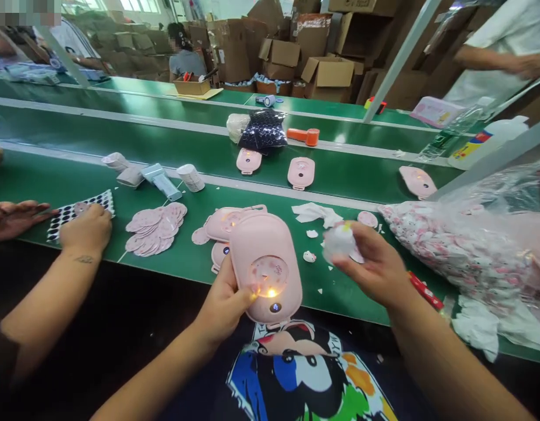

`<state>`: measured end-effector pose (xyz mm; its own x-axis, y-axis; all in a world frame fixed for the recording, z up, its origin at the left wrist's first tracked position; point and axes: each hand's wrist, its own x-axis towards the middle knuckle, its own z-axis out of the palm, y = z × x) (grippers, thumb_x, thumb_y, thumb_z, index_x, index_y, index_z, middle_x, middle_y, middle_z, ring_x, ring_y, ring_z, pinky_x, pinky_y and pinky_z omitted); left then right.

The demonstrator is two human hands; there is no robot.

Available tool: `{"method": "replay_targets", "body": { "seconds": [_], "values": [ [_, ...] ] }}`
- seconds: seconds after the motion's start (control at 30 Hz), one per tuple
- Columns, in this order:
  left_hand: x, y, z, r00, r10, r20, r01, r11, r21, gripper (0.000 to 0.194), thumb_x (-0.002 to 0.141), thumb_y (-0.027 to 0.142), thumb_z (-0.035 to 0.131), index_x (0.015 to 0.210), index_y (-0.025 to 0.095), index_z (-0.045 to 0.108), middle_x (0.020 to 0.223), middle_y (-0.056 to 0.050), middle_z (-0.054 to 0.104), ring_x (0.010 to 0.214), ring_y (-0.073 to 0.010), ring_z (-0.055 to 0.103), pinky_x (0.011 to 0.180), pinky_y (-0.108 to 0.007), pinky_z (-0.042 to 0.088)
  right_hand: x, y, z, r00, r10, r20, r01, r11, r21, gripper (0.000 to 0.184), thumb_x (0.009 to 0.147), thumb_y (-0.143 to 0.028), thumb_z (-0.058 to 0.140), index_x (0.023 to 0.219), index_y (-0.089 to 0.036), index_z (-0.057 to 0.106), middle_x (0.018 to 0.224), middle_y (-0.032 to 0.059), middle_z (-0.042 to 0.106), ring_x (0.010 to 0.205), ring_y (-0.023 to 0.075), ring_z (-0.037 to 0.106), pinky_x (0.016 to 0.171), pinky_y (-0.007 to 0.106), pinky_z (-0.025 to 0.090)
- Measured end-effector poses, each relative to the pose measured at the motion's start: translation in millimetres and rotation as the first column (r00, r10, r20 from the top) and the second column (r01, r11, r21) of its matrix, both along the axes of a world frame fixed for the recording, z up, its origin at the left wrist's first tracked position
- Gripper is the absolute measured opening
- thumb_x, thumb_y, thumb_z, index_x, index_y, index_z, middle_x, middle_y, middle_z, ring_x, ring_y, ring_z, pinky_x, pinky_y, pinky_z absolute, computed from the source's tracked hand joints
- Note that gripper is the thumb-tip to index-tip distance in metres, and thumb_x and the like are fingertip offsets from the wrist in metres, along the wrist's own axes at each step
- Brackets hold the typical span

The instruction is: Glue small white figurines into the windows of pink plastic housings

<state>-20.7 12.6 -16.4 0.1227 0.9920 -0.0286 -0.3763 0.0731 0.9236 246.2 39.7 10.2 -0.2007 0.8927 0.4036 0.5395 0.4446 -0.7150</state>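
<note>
My left hand [228, 295] is closed on the lower left edge of a pink rounded plastic device [247, 245], its thumb by the round recess. An orange light glows there, above a small dark display with lit digits. The device is tilted up towards me. To its right, my right hand [375, 263] pinches a small whitish translucent piece [340, 242], blurred, with a yellow spot on top. More pink devices [219, 222] lie behind the held one. A small white cat-face piece [309, 256] and a crumpled white tissue [317, 213] lie between my hands.
A co-worker's hands [85, 231] press on a black-dotted sheet [105, 204] at left, near a pile of pink round stickers [158, 228]. A plastic bag of printed pieces [467, 251] and a red cutter [425, 290] lie at right. Pink devices [301, 173] sit farther back.
</note>
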Motion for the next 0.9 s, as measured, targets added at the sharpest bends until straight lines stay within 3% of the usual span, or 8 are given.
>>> {"method": "replay_targets", "body": {
  "seconds": [0.1, 0.27, 0.53, 0.9],
  "values": [
    [1.5, -3.6, 4.4, 0.998, -0.035, -0.058, 0.040, 0.996, 0.077, 0.052, 0.075, 0.017, 0.073, 0.124, 0.028, 0.060, 0.119, -0.003, 0.070, 0.110, -0.0232, 0.065, 0.090, -0.032, 0.054, 9.5, -32.1, 32.0, 0.955, 0.179, 0.238, -0.212, 0.970, 0.121, 0.043, 0.092, -0.033, 0.063, 0.134, -0.029, 0.052, 0.115, 0.0058, 0.060, 0.103, 0.0193, 0.059, 0.087, 0.032, 0.050],
    [7.7, -6.8, 13.8, 0.979, -0.087, -0.184, 0.110, 0.987, 0.115, 0.054, 0.079, 0.015, 0.070, 0.129, 0.030, 0.057, 0.123, -0.002, 0.068, 0.111, -0.0227, 0.064, 0.091, -0.032, 0.054, 8.7, -55.1, 54.9, 0.853, 0.159, 0.497, -0.246, 0.962, 0.114, 0.037, 0.095, -0.022, 0.057, 0.132, -0.022, 0.053, 0.112, 0.0079, 0.055, 0.099, 0.0180, 0.055, 0.082, 0.029, 0.051],
    [11.2, -8.6, 21.3, 0.956, -0.259, -0.139, 0.281, 0.945, 0.167, 0.060, 0.087, 0.019, 0.068, 0.140, 0.036, 0.046, 0.128, -0.002, 0.065, 0.111, -0.0226, 0.066, 0.089, -0.031, 0.058, 4.6, -59.0, 61.9, 0.829, 0.178, 0.530, -0.253, 0.965, 0.072, 0.035, 0.095, -0.021, 0.055, 0.130, -0.019, 0.056, 0.105, 0.0092, 0.057, 0.092, 0.0199, 0.056, 0.072, 0.031, 0.054],
    [11.6, -11.2, 25.4, 0.943, -0.222, -0.246, 0.274, 0.940, 0.204, 0.061, 0.087, 0.023, 0.068, 0.143, 0.035, 0.045, 0.134, -0.002, 0.063, 0.119, -0.0251, 0.061, 0.099, -0.034, 0.053, 5.9, -65.4, 64.0, 0.824, 0.199, 0.530, -0.246, 0.969, 0.019, 0.035, 0.097, -0.027, 0.053, 0.132, -0.022, 0.054, 0.107, 0.0100, 0.058, 0.093, 0.0220, 0.057, 0.073, 0.035, 0.052]
  ]
}}
